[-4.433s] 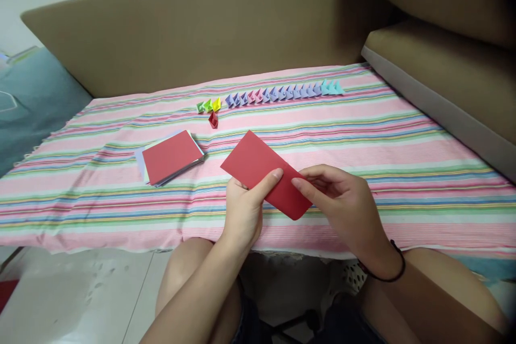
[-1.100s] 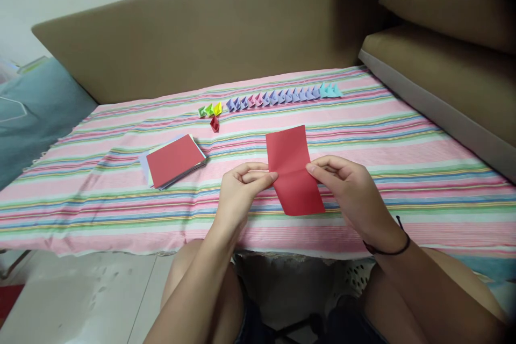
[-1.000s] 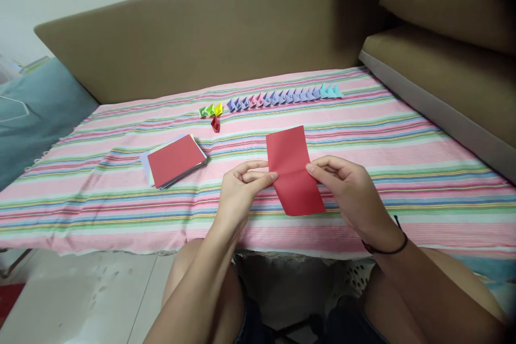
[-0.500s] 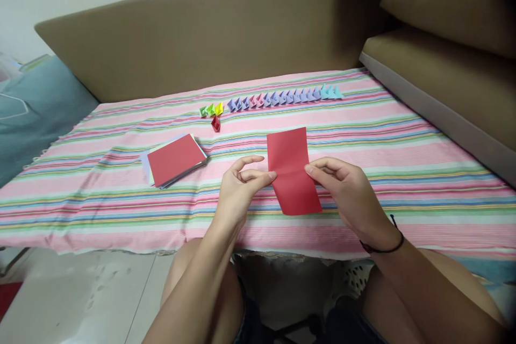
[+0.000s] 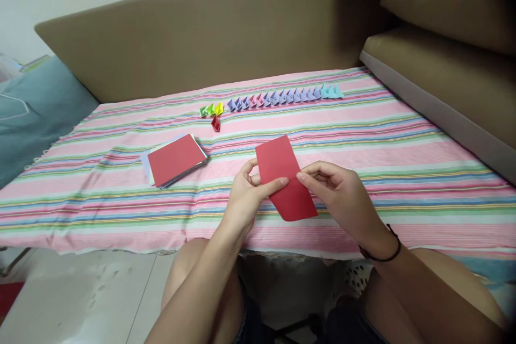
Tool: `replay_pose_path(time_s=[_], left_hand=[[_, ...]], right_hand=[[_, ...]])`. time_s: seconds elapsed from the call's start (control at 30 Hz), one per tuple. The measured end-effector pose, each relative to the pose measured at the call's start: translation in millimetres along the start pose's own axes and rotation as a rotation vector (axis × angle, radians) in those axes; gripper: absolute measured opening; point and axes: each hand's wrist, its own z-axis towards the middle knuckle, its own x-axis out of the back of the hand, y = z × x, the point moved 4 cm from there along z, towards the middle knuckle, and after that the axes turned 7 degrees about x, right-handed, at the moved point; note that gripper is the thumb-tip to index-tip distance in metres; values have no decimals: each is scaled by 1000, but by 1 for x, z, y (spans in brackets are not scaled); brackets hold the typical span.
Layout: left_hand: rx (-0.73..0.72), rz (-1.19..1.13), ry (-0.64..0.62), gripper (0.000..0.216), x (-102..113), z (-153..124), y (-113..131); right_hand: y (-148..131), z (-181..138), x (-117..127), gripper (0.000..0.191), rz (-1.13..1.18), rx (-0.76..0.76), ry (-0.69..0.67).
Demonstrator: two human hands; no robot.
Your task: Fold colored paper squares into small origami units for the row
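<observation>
A red sheet of paper point(image 5: 280, 158) with a crease across its middle is held up between my two hands, above the striped cloth. My left hand point(image 5: 252, 188) grips its left side, thumb lying on the front and fingers behind. At the right edge, near the crease, my right hand point(image 5: 334, 188) pinches the paper between thumb and fingers. To the left lies a stack of coloured paper point(image 5: 177, 160) with a red sheet on top. A small folded red paper piece point(image 5: 216, 124) rests beyond the stack.
A long row of small folded paper pieces point(image 5: 282, 98), purple, pink and light blue, runs across the back. Green and yellow folded pieces point(image 5: 210, 110) stand left of it. A brown backrest point(image 5: 209, 32) rises behind; cushions point(image 5: 439, 75) are piled at right.
The red sheet has tilted to the left and shifted slightly. My left hand has moved right, its thumb now further onto the paper and its fingers behind it.
</observation>
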Motion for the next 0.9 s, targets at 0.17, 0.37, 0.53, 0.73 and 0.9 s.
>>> replay_pose_path(time_s=[0.17, 0.37, 0.53, 0.73, 0.9], left_hand=[[-68, 70, 76, 62, 11, 0, 10], [-99, 98, 90, 59, 15, 0, 17], [-107, 81, 75, 54, 16, 0, 17], [20, -52, -53, 58, 8, 0, 7], [24, -84, -34, 57, 3, 1, -1]], right_hand=[[1, 2, 11, 19, -24, -21, 90], [2, 5, 14, 17, -13, 23, 106], [4, 6, 12, 17, 4, 34, 99], [5, 6, 11, 15, 80, 35, 93], [5, 3, 6, 16, 72, 3, 69]])
